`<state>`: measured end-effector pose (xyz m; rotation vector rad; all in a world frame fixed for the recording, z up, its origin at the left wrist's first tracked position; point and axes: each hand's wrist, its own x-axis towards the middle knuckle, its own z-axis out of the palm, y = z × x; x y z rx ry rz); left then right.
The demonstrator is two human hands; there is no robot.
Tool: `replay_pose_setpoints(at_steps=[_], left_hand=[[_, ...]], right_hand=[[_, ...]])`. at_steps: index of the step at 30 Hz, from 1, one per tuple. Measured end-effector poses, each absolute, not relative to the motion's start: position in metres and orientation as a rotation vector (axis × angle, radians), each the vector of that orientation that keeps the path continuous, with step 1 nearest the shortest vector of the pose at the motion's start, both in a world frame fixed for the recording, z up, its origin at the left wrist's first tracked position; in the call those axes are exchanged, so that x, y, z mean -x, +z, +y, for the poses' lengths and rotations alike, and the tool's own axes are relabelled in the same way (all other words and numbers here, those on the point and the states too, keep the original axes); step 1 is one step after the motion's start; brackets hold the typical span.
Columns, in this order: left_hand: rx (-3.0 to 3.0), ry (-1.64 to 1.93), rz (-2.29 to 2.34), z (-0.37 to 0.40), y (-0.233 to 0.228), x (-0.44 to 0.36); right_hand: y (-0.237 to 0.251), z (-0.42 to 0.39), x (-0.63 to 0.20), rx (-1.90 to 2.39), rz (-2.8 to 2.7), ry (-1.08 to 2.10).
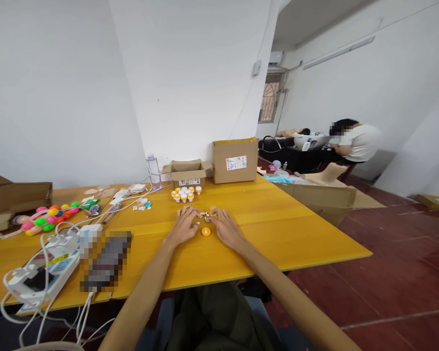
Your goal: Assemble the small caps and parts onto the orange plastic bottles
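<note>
Nearest us, the orange cap (206, 231) lies flat on the yellow table (296, 229), between our two hands, a bit closer to the right hand (227, 228). Both the right and left hand (185, 225) are palm-down, fingers loosely spread, gripping nothing. Small white parts (205, 215) sit at the fingertips. Beyond: capped pieces (185, 194), then the cardboard box (188, 173).

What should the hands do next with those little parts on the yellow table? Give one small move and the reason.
Probably pinch one of the small white parts between the fingers of the right hand. Both hands lie flat on the table with nothing gripped, the left hand beside the parts, and the orange disc lies loose between them.
</note>
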<state>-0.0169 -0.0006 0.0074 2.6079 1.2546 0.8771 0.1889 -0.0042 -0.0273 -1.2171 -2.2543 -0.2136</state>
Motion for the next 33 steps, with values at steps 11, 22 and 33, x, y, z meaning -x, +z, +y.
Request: replay_pose_setpoints(at_steps=[11,22,33], left_hand=[[-2.613,0.904,1.292,0.0035,0.0042,0.0170],[-2.649,0.862,1.323,0.0046,0.0011,0.0184],[-2.666,0.865,1.338,0.0078,-0.0024,0.0204]], right_hand=[[-0.0279,-0.0035,-0.1885,1.186,-2.283,-0.209],[-0.0353,0.0017,-0.1883,1.226,-2.198,-0.255],[-0.0373,0.0033,-0.1879,1.321,-2.121,-0.275]])
